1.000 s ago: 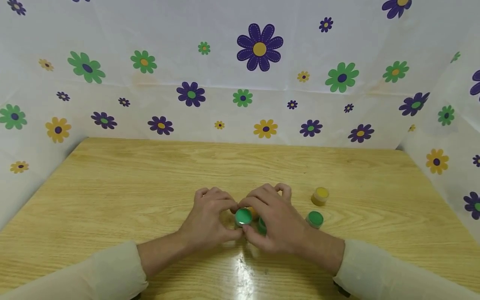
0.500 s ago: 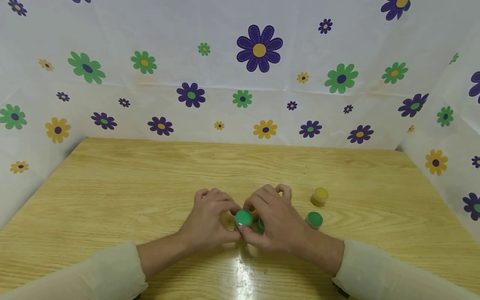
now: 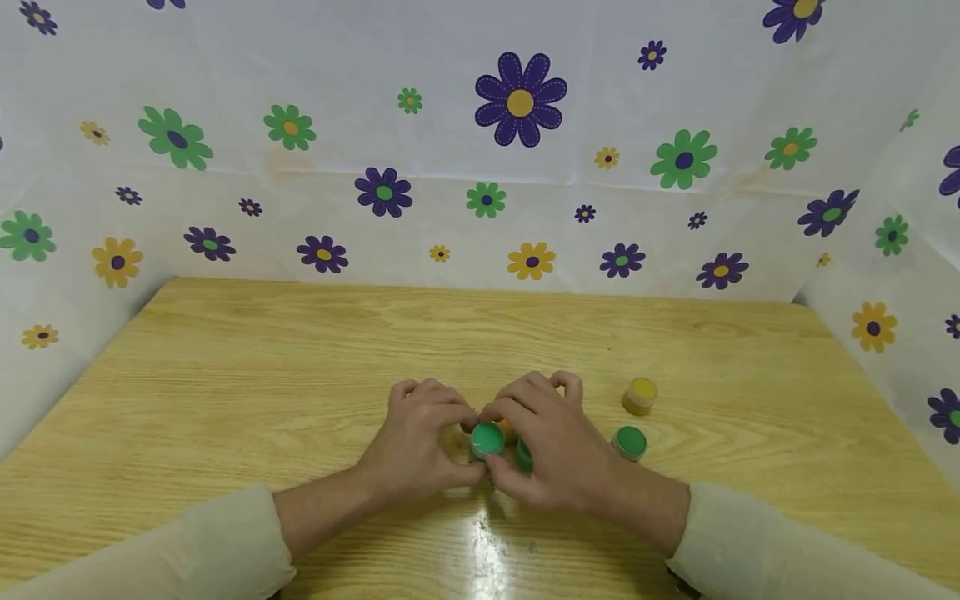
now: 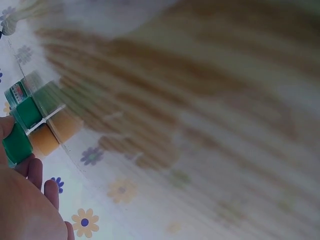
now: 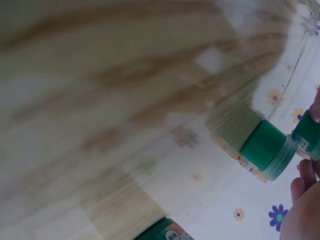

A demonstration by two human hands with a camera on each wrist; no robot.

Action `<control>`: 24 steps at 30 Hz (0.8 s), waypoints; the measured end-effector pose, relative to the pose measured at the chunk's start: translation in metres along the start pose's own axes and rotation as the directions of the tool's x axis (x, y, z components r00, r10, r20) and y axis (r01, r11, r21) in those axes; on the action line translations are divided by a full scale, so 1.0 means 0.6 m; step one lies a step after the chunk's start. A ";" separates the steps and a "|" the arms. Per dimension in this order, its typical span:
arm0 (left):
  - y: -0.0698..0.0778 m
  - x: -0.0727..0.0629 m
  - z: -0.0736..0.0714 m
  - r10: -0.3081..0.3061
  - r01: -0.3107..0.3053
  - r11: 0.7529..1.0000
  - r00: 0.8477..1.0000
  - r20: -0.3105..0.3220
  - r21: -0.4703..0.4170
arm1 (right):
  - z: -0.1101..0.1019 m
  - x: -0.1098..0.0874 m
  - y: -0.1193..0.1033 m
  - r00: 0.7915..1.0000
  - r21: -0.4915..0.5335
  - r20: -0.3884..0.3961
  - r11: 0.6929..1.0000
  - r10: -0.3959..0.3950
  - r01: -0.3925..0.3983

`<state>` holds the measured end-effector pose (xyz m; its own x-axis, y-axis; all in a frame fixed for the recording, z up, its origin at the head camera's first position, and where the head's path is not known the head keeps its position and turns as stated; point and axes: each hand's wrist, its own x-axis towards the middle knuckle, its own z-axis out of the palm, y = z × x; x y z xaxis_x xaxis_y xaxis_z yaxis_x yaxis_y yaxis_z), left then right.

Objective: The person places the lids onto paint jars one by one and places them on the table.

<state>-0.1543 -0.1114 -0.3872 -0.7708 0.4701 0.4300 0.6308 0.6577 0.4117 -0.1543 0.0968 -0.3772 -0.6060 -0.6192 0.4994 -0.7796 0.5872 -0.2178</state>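
In the head view, a small green paint jar (image 3: 487, 439) stands near the middle of the table's front half, between both hands. My left hand (image 3: 420, 437) holds it from the left, thumb in front and fingers behind. From the right, my right hand (image 3: 551, 442) grips the same jar with thumb and index finger at its rim. A second green jar (image 3: 523, 455) is partly hidden under the right hand, close beside the held one. Behind them an orange jar (image 4: 44, 140) shows in the left wrist view, largely covered in the head view.
Right of the right hand stands another green jar (image 3: 630, 442), with a yellow jar (image 3: 640, 396) farther back. The wooden table (image 3: 300, 350) is bordered by a white flowered cloth (image 3: 442, 150) at the back and sides.
The right thumb and index finger shift slightly around the rim of the held jar. The jar, the left hand and the other jars stay nearly where they were.
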 end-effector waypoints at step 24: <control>0.004 -0.001 0.003 0.006 -0.006 1.000 1.000 0.015 -0.026 | -0.001 -0.001 -0.005 0.989 -0.051 0.057 0.990 0.138 -0.135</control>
<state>-0.1524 -0.1093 -0.3879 -0.7680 0.4830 0.4205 0.6375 0.6393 0.4300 -0.1515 0.0955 -0.3764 -0.7155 -0.5609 0.4164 -0.6815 0.6915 -0.2397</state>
